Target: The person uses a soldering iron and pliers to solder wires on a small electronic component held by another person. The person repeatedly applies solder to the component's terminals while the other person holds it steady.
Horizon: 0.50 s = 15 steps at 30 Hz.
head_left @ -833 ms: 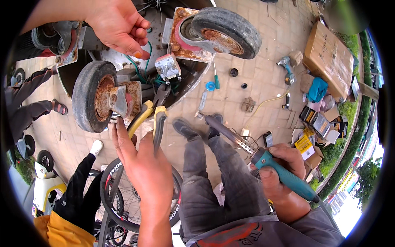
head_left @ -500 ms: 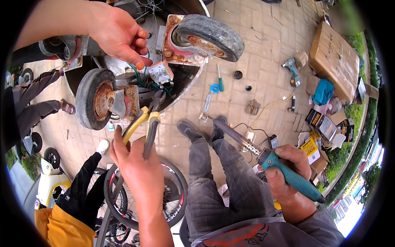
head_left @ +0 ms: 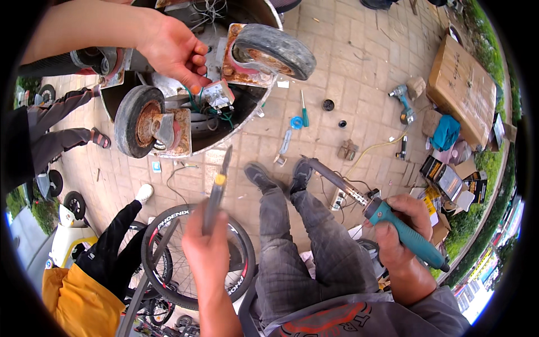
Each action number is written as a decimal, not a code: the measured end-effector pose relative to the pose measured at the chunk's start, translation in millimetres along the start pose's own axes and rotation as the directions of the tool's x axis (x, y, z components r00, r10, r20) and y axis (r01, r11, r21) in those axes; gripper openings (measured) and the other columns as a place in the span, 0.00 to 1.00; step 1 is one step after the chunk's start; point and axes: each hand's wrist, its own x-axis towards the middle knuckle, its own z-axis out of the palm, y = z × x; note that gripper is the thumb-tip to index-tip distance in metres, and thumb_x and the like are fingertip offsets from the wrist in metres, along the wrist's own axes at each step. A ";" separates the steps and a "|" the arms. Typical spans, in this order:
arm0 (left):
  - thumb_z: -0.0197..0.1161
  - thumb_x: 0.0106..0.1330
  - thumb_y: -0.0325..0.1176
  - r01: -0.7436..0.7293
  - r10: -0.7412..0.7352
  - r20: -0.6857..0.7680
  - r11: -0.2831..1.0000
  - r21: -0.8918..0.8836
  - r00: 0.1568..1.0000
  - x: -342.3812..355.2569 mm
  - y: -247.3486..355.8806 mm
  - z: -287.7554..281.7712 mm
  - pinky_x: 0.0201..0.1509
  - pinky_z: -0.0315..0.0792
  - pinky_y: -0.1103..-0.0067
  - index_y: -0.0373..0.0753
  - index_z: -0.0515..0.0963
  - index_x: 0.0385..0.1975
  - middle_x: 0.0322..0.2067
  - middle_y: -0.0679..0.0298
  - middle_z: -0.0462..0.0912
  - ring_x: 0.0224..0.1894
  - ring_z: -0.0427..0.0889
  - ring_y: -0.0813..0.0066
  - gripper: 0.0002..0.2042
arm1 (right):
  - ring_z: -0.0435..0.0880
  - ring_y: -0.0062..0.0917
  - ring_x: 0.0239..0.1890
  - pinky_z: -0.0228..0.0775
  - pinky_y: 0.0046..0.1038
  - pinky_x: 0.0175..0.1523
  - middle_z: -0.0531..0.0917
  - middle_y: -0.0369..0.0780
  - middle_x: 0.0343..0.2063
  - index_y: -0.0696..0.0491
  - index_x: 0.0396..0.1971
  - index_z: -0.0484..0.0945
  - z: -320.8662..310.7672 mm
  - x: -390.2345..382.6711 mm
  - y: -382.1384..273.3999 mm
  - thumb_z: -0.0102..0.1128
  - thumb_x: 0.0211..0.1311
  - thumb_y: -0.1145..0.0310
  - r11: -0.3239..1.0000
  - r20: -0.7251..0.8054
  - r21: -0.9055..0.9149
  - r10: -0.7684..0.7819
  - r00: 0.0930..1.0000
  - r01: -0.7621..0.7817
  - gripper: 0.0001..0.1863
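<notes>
My left hand (head_left: 205, 238), a little blurred, is closed round pliers (head_left: 216, 194) with yellow-and-grey handles, seen edge-on, jaws pointing up. They are apart from the upturned metal shell (head_left: 252, 112) ahead. In my right hand (head_left: 401, 227) is a soldering iron (head_left: 412, 238) with a teal handle; its long dark barrel points up and left over my shins. Another person's hand (head_left: 174, 50) reaches in from the upper left, by green wires (head_left: 193, 102) and a small pale switch-like part (head_left: 218, 95) in the shell.
Two rusty caster wheels (head_left: 137, 121) (head_left: 275, 50) stand on the shell. On the paving lie a screwdriver (head_left: 305, 112), blue tape (head_left: 296, 122), a solder spool (head_left: 279, 160) and a cordless drill (head_left: 403, 102). A cardboard box (head_left: 463, 90) stands right; a bicycle wheel (head_left: 241, 230) and a person in yellow (head_left: 84, 295) are lower left.
The pliers have come away from the shell toward me and turned edge-on. My right hand has shifted slightly right and down with the soldering iron. The other person's hand stays near the switch-like part.
</notes>
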 end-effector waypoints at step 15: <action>0.61 0.70 0.48 0.488 -0.234 0.706 0.854 -0.179 0.668 1.2 -115.8 85.8 0.40 0.76 0.77 0.29 0.78 0.43 0.37 0.59 0.82 0.37 0.77 0.76 0.23 | 0.81 0.18 0.25 0.72 0.19 0.32 0.84 0.40 0.30 0.62 0.41 0.76 -99.3 -37.6 154.1 0.66 0.62 0.69 0.866 -0.698 -0.043 0.331 0.635 -0.498 0.14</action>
